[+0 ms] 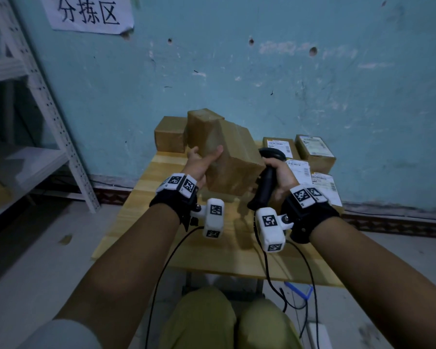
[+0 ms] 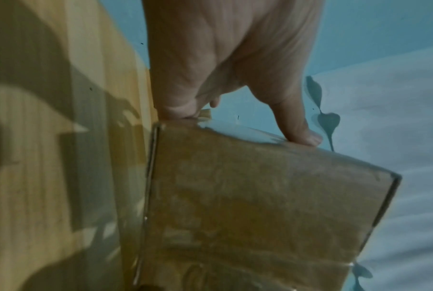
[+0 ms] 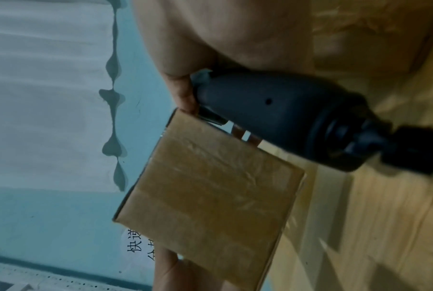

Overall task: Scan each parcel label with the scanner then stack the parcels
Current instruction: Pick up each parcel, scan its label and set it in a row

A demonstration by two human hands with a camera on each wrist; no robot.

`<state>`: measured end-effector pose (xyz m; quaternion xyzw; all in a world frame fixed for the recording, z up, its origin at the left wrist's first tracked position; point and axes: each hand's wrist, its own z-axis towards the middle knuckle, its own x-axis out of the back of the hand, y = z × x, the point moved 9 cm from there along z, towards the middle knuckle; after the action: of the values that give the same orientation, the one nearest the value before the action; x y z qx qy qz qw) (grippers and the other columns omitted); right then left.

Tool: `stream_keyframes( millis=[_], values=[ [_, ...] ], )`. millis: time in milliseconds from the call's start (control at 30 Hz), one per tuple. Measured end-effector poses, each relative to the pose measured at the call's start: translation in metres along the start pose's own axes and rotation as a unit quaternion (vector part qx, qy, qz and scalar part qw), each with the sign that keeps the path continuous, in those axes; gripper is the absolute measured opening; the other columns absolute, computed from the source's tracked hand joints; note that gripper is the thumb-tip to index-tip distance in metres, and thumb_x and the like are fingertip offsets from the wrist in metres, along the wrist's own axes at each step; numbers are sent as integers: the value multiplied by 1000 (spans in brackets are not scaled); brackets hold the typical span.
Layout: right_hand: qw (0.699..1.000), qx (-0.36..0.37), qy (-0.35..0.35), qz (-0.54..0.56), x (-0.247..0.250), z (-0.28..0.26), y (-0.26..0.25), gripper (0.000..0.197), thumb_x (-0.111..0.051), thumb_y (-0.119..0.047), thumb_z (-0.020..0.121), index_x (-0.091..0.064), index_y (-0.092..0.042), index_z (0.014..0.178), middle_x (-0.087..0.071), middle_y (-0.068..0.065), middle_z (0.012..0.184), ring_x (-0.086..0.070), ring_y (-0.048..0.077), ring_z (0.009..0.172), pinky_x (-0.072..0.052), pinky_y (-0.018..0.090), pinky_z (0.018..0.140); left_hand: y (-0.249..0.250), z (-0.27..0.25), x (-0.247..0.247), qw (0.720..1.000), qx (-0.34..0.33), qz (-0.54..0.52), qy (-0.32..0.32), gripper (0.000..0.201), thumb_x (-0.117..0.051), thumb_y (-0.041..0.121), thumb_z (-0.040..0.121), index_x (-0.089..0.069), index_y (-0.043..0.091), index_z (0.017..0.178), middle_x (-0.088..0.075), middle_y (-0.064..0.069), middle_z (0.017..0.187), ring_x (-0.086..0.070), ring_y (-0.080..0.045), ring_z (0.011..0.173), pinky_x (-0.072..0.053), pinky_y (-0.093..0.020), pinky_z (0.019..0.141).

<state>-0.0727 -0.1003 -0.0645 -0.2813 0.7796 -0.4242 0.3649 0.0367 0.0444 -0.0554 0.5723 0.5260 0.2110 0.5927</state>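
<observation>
We face a scuffed teal wall (image 1: pixel 262 71) with a paper sign (image 1: pixel 88 13) far left, grey metal shelving (image 1: pixel 43 102) beside it, and a pale floor (image 1: pixel 35 260).

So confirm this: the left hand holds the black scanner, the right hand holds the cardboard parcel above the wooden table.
Hands are swapped. In the head view the left hand holds the cardboard parcel and the right hand grips the black scanner, above the wooden table.

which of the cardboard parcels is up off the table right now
The tilted parcel that the left hand holds beside the scanner; the labelled parcels lie flat.
</observation>
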Motion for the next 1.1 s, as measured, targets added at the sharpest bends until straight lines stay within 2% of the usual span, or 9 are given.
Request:
stream_keyframes(
  millis=[133, 267, 367, 433, 533, 733, 900, 1000, 1100],
  values=[
    [1000, 2, -13, -5, 0, 2, 2, 18, -50, -27, 91, -60, -13, 85, -61, 5, 77, -56, 22, 73, -49, 37, 72, 3, -1, 1, 999, -12, 46, -7, 96, -68, 14, 82, 0, 18, 150, -28, -17, 152, -39, -33, 133, -40, -49, 102],
    [1000, 4, -26, -3, -3, 3, 4, 16, -50, -25, 92, -62, -15, 87, -68, 0, 64, -60, 21, 75, -51, 35, 68, 6, -4, -1, 998, -12, 52, -17, 95, -65, 12, 84, 4, 15, 150, -28, -17, 152, -38, -33, 134, -38, -50, 104],
    [1000, 6, -27, -7, -4, 2, 3, 15, -51, -24, 91, -62, -14, 89, -68, 2, 71, -60, 21, 77, -50, 36, 70, 4, -5, 1, 999, -6, 49, -21, 91, -63, 14, 86, 1, 16, 151, -27, -16, 152, -37, -32, 135, -39, -48, 104],
    [1000, 7, -24, -7, -4, 3, 4, 14, -53, -24, 90, -62, -14, 91, -64, 5, 81, -58, 21, 77, -51, 36, 72, 5, -4, 0, 998, -6, 46, -30, 95, -68, 28, 83, -3, 17, 151, -29, -15, 152, -38, -31, 134, -42, -43, 102],
    [1000, 2, -12, -10, -3, 4, 7, 14, -54, -25, 89, -61, -13, 87, -56, 5, 79, -52, 19, 73, -51, 35, 71, -1, -2, -2, 998, 14, 43, -45, 125, -84, 59, 47, -19, 26, 149, -39, -13, 147, -46, -30, 129, -43, -49, 103],
    [999, -16, -26, -25, -4, 0, 9, 21, -52, -27, 91, -59, -11, 79, -56, 5, 68, -54, 19, 66, -48, 34, 67, -33, 43, 17, 996, 57, 50, -44, 126, -83, 69, 40, -19, 42, 145, -32, -6, 153, -39, -28, 136, -32, -57, 109],
    [997, -46, -23, -64, -2, -1, 15, 26, -53, -31, 91, -58, -11, 76, -56, 6, 73, -54, 19, 67, -54, 24, 50, -38, 30, 15, 989, 100, 101, -47, 126, -80, 74, 36, -28, 36, 144, -46, -14, 142, -54, -36, 121, -44, -61, 96],
    [996, -50, -23, -67, 0, 2, 18, 25, -54, -31, 91, -59, -12, 77, -59, 5, 73, -57, 19, 67, -55, 24, 49, -48, 36, 20, 982, 122, 138, -42, 120, -76, 80, 34, -35, 37, 138, -50, -12, 139, -54, -36, 120, -43, -59, 98],
    [996, -48, -29, -72, 0, 5, 22, 23, -54, -29, 91, -59, -12, 78, -59, 6, 75, -58, 19, 70, -55, 29, 57, -57, 52, 33, 978, 134, 155, -23, 120, -71, 85, 32, -33, 47, 138, -40, -3, 148, -47, -30, 129, -36, -57, 103]
  ],
)
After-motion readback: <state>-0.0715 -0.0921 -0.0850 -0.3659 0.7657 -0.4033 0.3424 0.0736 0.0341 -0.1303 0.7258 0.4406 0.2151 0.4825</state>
